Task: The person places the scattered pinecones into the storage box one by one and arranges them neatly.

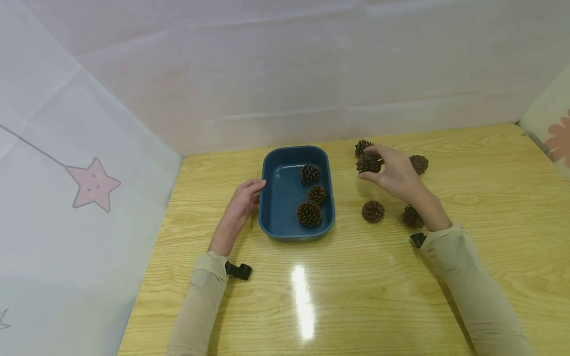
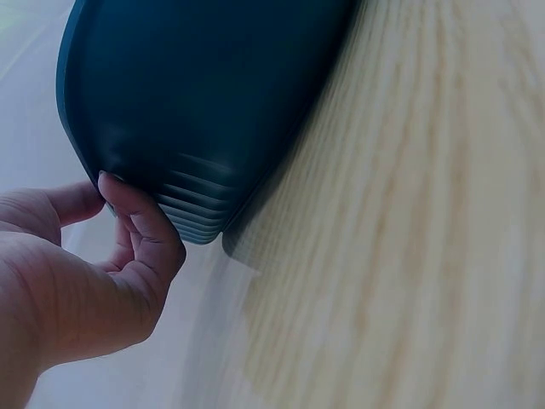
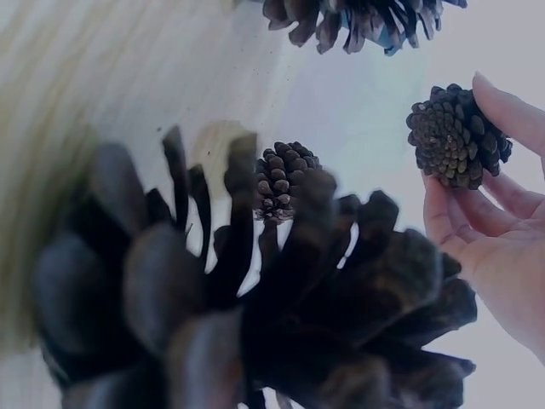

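Note:
A deep blue plastic tray [image 1: 278,232] stands on the table with several pine cones in its right half; one pine cone [image 1: 309,214] lies near its front. My left hand [image 1: 244,200] pinches the tray's left rim, as the left wrist view also shows on the tray's outer wall [image 2: 204,94]. To the right of the tray, my right hand [image 1: 398,173] grips a pine cone [image 1: 368,163] between thumb and fingers, above the table. In the right wrist view the held pine cone [image 3: 456,136] is clear of the table surface.
Around the right hand lie more pine cones: one behind [image 1: 362,147], one to its right [image 1: 419,163], one in front [image 1: 372,211] and another [image 1: 412,216] partly behind the right wrist. A cloth-covered wall [image 1: 285,99] borders the wooden table [image 1: 356,296] at the back.

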### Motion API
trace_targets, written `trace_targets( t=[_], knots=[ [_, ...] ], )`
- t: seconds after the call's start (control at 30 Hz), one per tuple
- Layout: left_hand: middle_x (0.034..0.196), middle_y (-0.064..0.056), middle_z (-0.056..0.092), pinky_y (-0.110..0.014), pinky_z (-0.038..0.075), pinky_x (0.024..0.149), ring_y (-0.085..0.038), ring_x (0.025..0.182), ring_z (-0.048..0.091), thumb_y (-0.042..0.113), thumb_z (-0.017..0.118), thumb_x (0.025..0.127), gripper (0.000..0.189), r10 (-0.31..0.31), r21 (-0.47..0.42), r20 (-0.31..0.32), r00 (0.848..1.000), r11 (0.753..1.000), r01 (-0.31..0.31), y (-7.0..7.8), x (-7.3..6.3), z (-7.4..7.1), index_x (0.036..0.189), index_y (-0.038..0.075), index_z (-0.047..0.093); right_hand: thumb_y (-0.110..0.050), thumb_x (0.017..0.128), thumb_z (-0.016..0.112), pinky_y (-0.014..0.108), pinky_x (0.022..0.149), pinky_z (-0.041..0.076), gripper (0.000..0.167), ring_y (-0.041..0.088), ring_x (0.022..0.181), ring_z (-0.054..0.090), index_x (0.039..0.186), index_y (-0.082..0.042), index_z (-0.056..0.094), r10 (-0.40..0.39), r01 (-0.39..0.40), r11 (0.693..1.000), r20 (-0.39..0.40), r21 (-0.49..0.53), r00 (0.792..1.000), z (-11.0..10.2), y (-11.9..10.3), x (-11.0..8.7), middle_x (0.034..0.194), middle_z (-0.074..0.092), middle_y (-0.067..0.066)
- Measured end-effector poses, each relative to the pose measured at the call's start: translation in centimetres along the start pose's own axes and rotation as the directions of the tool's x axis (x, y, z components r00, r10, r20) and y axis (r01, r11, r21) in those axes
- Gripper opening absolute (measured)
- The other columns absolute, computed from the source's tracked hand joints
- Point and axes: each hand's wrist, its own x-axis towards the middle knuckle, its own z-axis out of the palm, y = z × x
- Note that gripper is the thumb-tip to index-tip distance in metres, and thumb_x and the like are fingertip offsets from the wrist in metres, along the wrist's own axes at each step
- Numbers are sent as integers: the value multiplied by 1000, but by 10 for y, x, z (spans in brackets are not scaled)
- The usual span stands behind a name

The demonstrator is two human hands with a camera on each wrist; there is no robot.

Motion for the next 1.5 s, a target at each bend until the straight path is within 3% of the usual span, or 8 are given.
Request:
trace_targets(
  t=[0.3, 0.57, 0.9, 1.37, 1.5],
  knots=[
    [96, -1, 57, -23, 48, 64, -13, 75, 59, 21, 62, 106, 16, 3, 5, 11, 1000, 1000, -3, 2, -2, 0, 98, 7, 58, -18, 94, 80, 59, 89, 48, 57, 44, 111, 59, 141, 3, 55, 11, -11, 1000, 11, 4, 1000, 0, 1, 1, 141, 57, 28],
    [95, -2, 57, -22, 48, 62, -13, 73, 59, 20, 62, 106, 17, 8, 3, 10, 1000, 1000, -8, 1, -2, 1, 98, 6, 59, -16, 95, 77, 65, 102, 43, 55, 51, 125, 55, 141, 5, 55, 6, -6, 1000, 11, 10, 1000, 1, 2, 1, 143, 55, 30],
    [96, -1, 59, -22, 49, 64, -12, 75, 61, 21, 60, 107, 17, 2, -4, 12, 1000, 1000, -2, 1, -1, 0, 99, 6, 56, -13, 97, 74, 65, 105, 41, 54, 51, 126, 54, 143, 6, 53, -3, 3, 1000, 10, 15, 1000, -1, 0, -1, 142, 55, 30],
    [90, 0, 58, -23, 49, 63, -12, 73, 60, 21, 62, 106, 18, -3, 0, 7, 1000, 1000, 3, 1, -1, 1, 94, 8, 57, -13, 96, 75, 64, 101, 43, 54, 49, 116, 60, 142, 5, 54, -14, 15, 1000, -26, 20, 1000, -1, -1, -3, 140, 57, 29],
    [89, 0, 57, -23, 49, 64, -12, 73, 60, 20, 62, 106, 19, -3, -5, 6, 1000, 1000, 3, 2, -2, 1, 93, 9, 56, -13, 96, 76, 64, 101, 43, 54, 50, 121, 57, 142, 5, 54, -19, 20, 1000, -33, 21, 999, 0, -2, -3, 140, 57, 29]
  ],
)
